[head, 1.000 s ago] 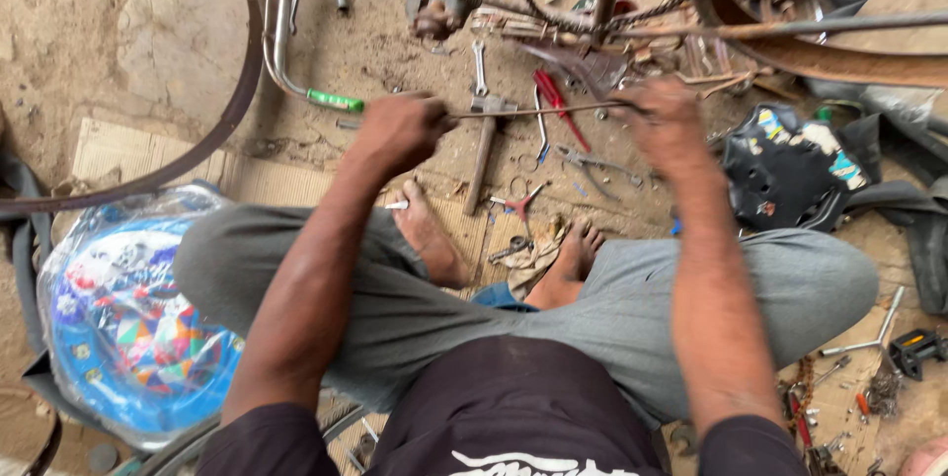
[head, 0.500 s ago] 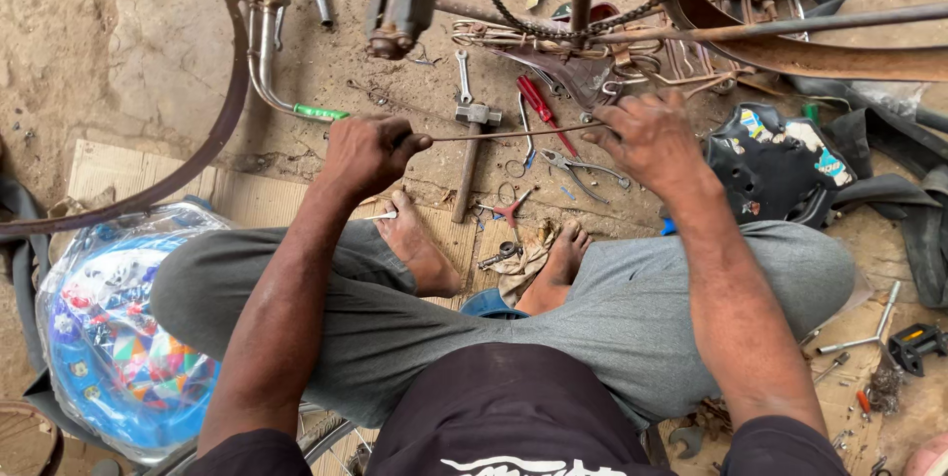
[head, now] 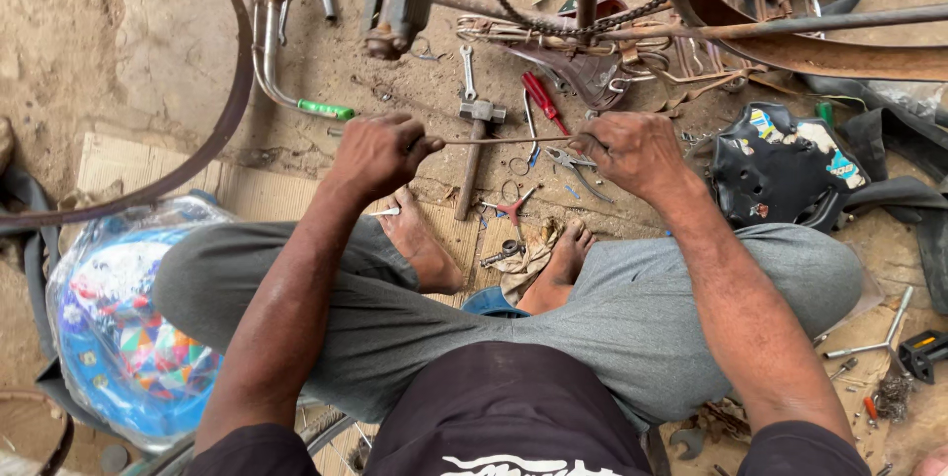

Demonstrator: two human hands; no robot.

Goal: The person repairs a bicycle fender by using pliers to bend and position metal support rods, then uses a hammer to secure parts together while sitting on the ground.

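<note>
1. The left hand (head: 380, 152) is closed in a pinch on one end of a thin metal rod (head: 504, 140), at about 11 o'clock from the person's lap.
2. The right hand (head: 632, 150) is closed around the rod's other end, at about 1 o'clock.
3. The rod runs level between the two hands, above the dirt ground.
4. A hammer (head: 474, 150) lies on the ground under the rod, its head at 12 o'clock and its handle pointing back toward the bare feet.
5. A red-handled screwdriver (head: 543, 101) lies just beyond the rod, and pliers (head: 573, 165) lie close to the right hand.
6. A bicycle chain (head: 602, 22) hangs across the top, at 12 o'clock.
7. A colourful plastic-wrapped bundle (head: 109, 338) sits at 8 o'clock beside the left knee.
</note>
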